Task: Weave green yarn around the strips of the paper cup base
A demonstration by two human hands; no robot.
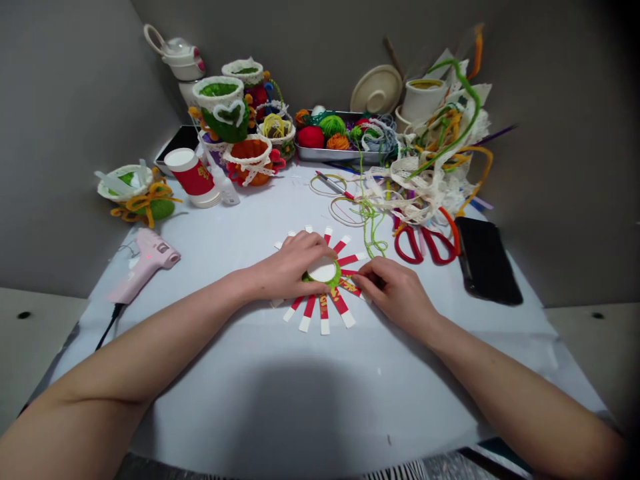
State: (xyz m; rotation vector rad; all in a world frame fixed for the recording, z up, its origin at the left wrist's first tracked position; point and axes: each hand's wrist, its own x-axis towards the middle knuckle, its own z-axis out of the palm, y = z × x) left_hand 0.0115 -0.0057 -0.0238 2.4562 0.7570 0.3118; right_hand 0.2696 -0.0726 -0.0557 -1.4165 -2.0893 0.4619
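A paper cup cut into strips point(323, 269) lies splayed flat on the table, its red and white strips fanned out around a white round base. Green yarn point(335, 281) rings that base. My left hand point(295, 263) grips the cup around its base, thumb on the near side and fingers on the far side. At the cup's right side, my right hand point(395, 290) is closed in a pinch by a strip, apparently on the green yarn; the fingertips partly hide it. Loose green yarn point(373, 230) trails from behind this hand toward the back.
A pink glue gun point(145, 263) lies left, near stacked paper cups point(193, 179) and decorated baskets point(250, 160). Behind stands a tray of yarn balls point(345, 155). To the right are red-handled scissors point(425, 245), lace point(425, 180) and a black phone point(489, 260).
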